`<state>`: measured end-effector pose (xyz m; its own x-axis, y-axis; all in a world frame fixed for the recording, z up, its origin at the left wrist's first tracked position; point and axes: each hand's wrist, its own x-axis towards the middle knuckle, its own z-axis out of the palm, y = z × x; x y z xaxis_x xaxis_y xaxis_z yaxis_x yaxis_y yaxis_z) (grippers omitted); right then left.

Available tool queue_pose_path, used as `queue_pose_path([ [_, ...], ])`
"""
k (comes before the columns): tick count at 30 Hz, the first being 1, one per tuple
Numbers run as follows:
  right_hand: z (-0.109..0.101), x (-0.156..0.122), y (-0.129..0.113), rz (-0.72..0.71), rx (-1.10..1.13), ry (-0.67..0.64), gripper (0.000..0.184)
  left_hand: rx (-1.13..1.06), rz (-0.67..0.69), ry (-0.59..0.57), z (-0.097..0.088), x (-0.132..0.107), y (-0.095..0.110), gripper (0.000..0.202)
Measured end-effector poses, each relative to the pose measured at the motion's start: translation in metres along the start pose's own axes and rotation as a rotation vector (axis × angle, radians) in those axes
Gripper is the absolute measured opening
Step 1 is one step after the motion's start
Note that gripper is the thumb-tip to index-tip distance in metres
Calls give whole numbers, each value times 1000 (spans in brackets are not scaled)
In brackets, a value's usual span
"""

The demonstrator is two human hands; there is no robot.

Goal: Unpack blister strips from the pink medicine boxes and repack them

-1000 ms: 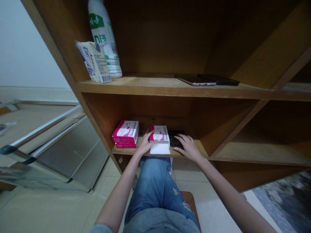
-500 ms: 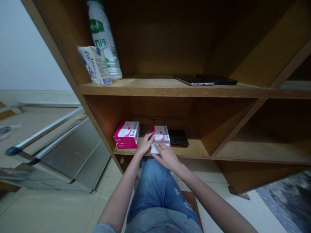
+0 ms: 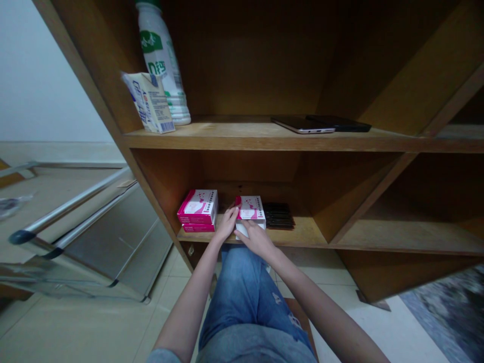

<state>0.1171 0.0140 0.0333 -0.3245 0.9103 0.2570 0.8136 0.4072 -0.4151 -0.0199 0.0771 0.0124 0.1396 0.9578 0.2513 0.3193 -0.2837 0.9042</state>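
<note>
While the left hand (image 3: 227,225) touches the pink-and-white carton (image 3: 250,205), right of the box stack (image 3: 198,205), right hand (image 3: 260,241) meets its white flap (image 3: 241,229); both grips unclear. Probably light, crushable card; hold by sides.

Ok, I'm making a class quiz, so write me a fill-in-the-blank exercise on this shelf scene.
The ____ hand is nearer the stacked pink boxes.
The stacked pink boxes number ____.
The dark stack lies to the ____ of the handled box.
On the upper shelf, the carton stands in ____ of the bottle.

Missing words: left; two; right; front.
</note>
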Motion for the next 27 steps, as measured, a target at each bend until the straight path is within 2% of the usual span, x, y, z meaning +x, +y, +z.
queue_pose_path([
  [6, -8, -12, -6, -6, 167, 55, 42, -47, -40, 34, 2, 3, -7, 48],
  [15, -23, -65, -17, 10, 385, 196, 31, -94, -14, 51, 2, 3, -9, 46],
  [18, -42, -79, -20, 27, 431, 283, 23, -105, -2, 57, 2, 3, -10, 46],
  [22, -79, -92, -23, 77, 506, 415, 19, -128, -18, 60, 3, 3, -12, 46],
  [25, -102, -99, -17, 110, 559, 510, 18, -118, -37, 54, 2, 3, -13, 49],
  [27, -111, -101, -6, 133, 591, 574, 19, -106, -46, 55, 2, 3, -12, 49],
])
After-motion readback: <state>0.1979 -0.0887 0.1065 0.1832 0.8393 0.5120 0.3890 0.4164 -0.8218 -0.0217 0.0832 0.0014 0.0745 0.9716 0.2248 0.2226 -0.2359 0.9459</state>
